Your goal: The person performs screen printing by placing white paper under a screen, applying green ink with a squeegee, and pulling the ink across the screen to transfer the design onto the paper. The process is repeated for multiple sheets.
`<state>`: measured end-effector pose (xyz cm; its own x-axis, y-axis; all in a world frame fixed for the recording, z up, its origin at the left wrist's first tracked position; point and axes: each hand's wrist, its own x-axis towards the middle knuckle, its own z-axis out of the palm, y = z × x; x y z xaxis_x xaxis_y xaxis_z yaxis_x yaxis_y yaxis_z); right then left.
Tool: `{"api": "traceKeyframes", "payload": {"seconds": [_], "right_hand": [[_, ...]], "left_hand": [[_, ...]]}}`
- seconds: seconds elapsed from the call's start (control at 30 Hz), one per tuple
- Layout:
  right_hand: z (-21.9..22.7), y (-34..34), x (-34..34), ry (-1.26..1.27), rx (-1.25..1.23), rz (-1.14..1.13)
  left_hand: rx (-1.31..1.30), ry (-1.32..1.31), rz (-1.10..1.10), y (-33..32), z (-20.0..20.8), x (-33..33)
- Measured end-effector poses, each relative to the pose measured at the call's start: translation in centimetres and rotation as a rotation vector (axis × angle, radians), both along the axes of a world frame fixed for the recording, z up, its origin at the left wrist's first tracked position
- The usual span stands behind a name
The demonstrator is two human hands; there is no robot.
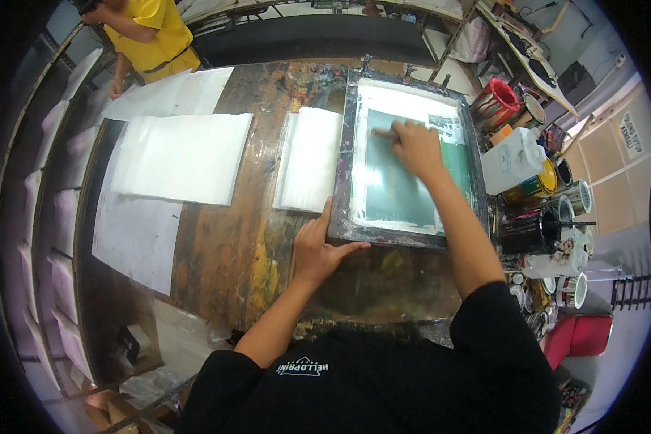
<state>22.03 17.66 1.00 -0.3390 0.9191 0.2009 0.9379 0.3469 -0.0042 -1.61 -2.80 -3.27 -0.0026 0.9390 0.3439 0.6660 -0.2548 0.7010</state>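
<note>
A dark-edged printing screen [346, 145] lies on the worktable, its green mesh [390, 173] ringed by whitish smears. My right hand [418, 150] is over the upper part of the mesh with its fingers curled together. A blurred greyish shape shows at those fingertips; what it is I cannot make out. At the screen's near left corner is my left hand [317, 253], thumb stretched along the near edge and index finger up along the left side. Its fingers are apart. Just left of the screen lies a stack of white sheets [309, 159].
A wider white stack [184, 159] lies farther left on the stained table [217, 246]. Paint cans [495, 101] and a white jug [513, 159] crowd the right side. Racks of sheets [65, 217] line the left. A person in yellow [152, 36] stands at the far left.
</note>
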Motion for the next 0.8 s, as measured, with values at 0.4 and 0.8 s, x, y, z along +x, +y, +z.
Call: {"api": "traceKeyframes", "payload": {"seconds": [0.4,0.8], "right_hand": [[11.2,-16.9,-2.0,0.123,0.315,0.040],[22.6,-6.0,-1.6,0.236,0.565,0.053]], "left_hand": [[0.076,-0.940,-0.064,2.7,6.2,3.6],[-0.179,0.621,0.043,0.8,-1.4,1.8]]}}
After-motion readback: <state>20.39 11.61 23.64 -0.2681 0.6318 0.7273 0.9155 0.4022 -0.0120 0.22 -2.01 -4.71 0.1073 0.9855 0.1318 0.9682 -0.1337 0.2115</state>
